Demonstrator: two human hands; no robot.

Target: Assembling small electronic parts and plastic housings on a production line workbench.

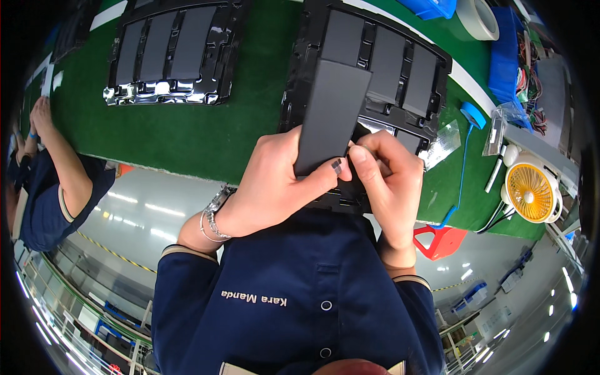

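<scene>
A long, flat, dark grey rectangular block (334,106) is gripped by my left hand (269,181), with the thumb across its near end. On that thumb sits a small dark square piece (337,165), perhaps tape or film. My right hand (395,181) pinches close to the block's near right corner, thumb against fingers. Whatever lies in that pinch is too small to make out. Beneath both hands, a black moulded plastic tray (442,72) carries several similar dark blocks in its compartments. The held block covers part of it.
Another black tray (215,94) with dark blocks lies farther left on the green mat (262,69). At right are a yellow-and-white fan (530,194), a blue wrist-strap cord (462,169), clear plastic bags (445,144), a tape roll (478,19) and blue bins (505,59). A co-worker's hand (41,115) rests at far left.
</scene>
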